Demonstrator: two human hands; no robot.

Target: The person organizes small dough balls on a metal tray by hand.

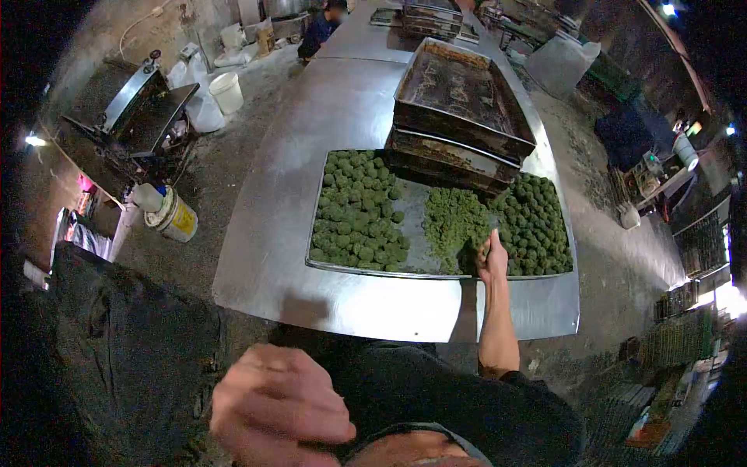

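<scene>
My right hand (493, 255) reaches over the front edge of a wide shallow tray (416, 253). Its fingers are curled in with the thumb on top, and what they hold, if anything, is hidden. Beside it, in the tray's middle, lies a loose heap of crumbly green mixture (451, 222). Rough green balls (358, 210) cover the left part of the tray, and more green balls (537, 226) crowd the right part. My left hand (280, 409) is raised near my body, off the table, smeared by motion; its grip does not show.
Stacked dark, stained trays (463, 140) rest over the tray's back edge on a long metal table (303, 148). Further trays (432, 17) stand at the far end. A person (319, 33) is at the far left. Buckets (226, 93) and a machine (132, 113) stand left of the table.
</scene>
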